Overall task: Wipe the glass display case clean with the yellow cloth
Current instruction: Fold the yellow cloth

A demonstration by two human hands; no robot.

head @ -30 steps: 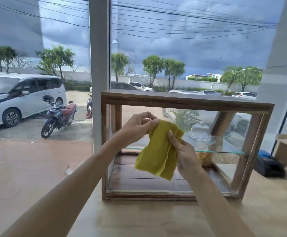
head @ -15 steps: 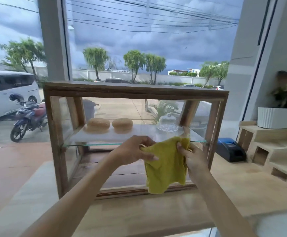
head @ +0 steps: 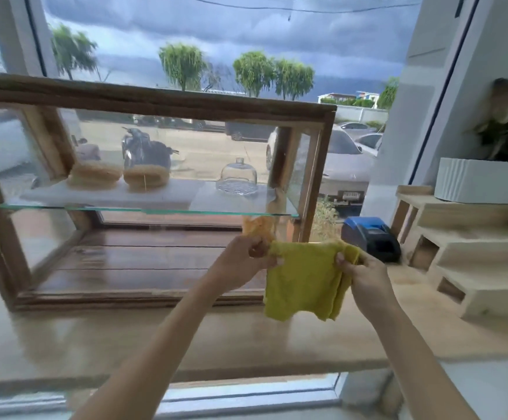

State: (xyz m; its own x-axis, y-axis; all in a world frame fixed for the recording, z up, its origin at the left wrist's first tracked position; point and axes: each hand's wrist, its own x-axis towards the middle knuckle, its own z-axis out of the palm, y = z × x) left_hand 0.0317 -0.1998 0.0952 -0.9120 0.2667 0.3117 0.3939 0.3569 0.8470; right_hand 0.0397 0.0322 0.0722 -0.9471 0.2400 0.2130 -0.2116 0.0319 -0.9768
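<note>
Both hands, left hand (head: 243, 259) and right hand (head: 364, 275), pinch the yellow cloth (head: 304, 283) stretched between them; the glass display case (head: 155, 183) lies toward ten o'clock, nearer the left.

We note a pale wooden counter (head: 246, 338) bearing the wood-framed glass display case (head: 167, 101), a blue-topped black device (head: 371, 237) and stepped wooden risers (head: 471, 268).

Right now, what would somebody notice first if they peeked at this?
Probably the yellow cloth, stretched between the left hand and right hand by the glass display case's right front corner. Next, two round buns and a small glass dome on its glass shelf.
</note>
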